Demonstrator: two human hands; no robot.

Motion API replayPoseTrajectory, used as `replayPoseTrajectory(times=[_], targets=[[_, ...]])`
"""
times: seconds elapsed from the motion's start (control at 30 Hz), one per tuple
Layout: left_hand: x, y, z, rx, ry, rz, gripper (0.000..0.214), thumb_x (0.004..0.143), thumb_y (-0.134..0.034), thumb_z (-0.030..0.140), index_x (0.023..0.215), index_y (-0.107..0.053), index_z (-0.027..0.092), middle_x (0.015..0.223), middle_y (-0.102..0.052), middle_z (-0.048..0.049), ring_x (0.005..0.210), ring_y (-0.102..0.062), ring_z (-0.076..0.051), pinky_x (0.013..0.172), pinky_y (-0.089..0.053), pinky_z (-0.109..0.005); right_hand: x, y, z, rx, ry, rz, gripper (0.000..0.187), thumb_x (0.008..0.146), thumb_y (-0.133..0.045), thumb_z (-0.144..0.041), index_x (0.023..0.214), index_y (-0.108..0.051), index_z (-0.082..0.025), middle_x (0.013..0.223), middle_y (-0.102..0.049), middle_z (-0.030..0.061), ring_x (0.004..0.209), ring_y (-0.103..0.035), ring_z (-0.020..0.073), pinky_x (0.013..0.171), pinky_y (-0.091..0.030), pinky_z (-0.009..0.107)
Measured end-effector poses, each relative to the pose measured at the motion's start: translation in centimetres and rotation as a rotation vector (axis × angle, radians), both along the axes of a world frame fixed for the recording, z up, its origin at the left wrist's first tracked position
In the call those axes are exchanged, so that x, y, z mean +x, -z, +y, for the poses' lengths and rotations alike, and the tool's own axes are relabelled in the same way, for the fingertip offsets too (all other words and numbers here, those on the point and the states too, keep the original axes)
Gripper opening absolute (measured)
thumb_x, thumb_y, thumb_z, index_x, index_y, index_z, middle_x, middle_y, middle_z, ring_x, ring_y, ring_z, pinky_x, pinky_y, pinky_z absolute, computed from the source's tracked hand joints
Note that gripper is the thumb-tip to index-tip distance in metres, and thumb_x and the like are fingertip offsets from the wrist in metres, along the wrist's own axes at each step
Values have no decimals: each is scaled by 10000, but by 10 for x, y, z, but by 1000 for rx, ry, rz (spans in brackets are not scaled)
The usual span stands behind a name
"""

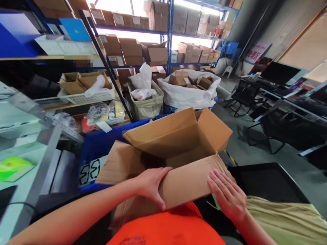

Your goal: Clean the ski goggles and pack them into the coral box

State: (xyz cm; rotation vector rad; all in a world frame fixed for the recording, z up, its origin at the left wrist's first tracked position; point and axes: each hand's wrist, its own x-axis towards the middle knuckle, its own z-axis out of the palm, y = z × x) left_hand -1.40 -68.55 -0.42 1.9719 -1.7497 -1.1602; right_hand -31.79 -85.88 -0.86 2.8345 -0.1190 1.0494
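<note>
A large brown cardboard box [178, 136] stands in front of me with its top flaps spread and its inside dark at the left. My left hand [150, 185] is closed over the near edge of the box, its thumb on the near flap [187, 180] and its index finger along the fold. The other left fingers are partly hidden. Stretched fingers of my right hand [230, 197] lie flat against the right end of that flap; its thumb is out of sight. The near flap tilts toward my orange shirt [163, 228].
Behind the box sits a blue crate [102, 141]. A metal-framed table [53, 143] is at left. Farther back are a white sack [189, 90] of cartons, a bin [146, 102] and shelves of boxes. Chairs [245, 95] and desks stand at right.
</note>
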Motion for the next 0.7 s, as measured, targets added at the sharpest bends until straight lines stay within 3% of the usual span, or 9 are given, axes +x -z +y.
replayPoseTrajectory(times=[0.1, 0.2, 0.3, 0.4, 0.5, 0.6, 0.67, 0.7], targets=[[-10, 12, -7, -34, -116, 7, 1134, 349, -944, 580, 1356, -540, 251, 1302, -667, -87, 1159, -646, -343, 995, -502, -394, 6, 5, -15, 22, -38, 21, 403, 1011, -404, -71, 1331, -645, -116, 1278, -731, 108, 1414, -518, 237, 1222, -391, 397], [-5, 12, -18, -80, -228, -30, 1041, 284, -972, 537, 1217, -600, 266, 1194, -700, -30, 1073, -667, -297, 896, -508, -338, 16, 11, -30, 34, -33, 36, 453, 1012, -370, -62, 1381, -616, -155, 1315, -717, 65, 1437, -488, 199, 1258, -329, 379], [6, 5, -36, -59, -304, -206, 759, 389, -955, 549, 1010, -641, 245, 1014, -730, -2, 940, -690, -270, 772, -482, -312, 31, 17, -44, 15, -3, 75, 467, 1010, -340, -53, 1360, -631, -153, 1340, -703, 60, 1470, -439, 186, 1284, -268, 360], [15, 3, -56, -45, -317, -388, 573, 534, -915, 539, 927, -634, 231, 944, -737, -14, 913, -703, -275, 736, -465, -316, 45, 12, -57, 21, 63, 99, 435, 1007, -364, -64, 1304, -668, -155, 1369, -685, 73, 1440, -486, 192, 1270, -291, 339], [21, 9, -72, -68, -217, -462, 535, 603, -892, 527, 955, -626, 226, 981, -744, -32, 937, -715, -284, 744, -479, -323, 58, -4, -69, -15, 71, 105, 485, 964, -414, -27, 1390, -605, -159, 1416, -651, 81, 1363, -575, 200, 1251, -331, 376], [28, 18, -81, -121, 2, -517, 457, 703, -852, 468, 1002, -611, 220, 1014, -746, -46, 939, -723, -283, 744, -504, -337, 66, -16, -81, -69, 159, 189, 588, 915, -519, -87, 1491, -507, -204, 1472, -602, 75, 1370, -564, 305, 1240, -293, 592], [36, 20, -86, -182, 159, -544, 419, 776, -810, 465, 1033, -596, 213, 1012, -744, -52, 928, -724, -278, 740, -522, -348, 68, -12, -86, -26, 205, 332, 656, 833, -646, -194, 1477, -524, -230, 1437, -633, 76, 1305, -610, 369, 1135, -422, 632], [40, 19, -87, -211, 219, -555, 422, 799, -796, 479, 1049, -590, 209, 1010, -742, -56, 922, -724, -275, 737, -532, -354, 67, -6, -88, 22, 232, 409, 698, 774, -701, -221, 1455, -548, -234, 1381, -675, 83, 1215, -672, 367, 1027, -533, 570]])
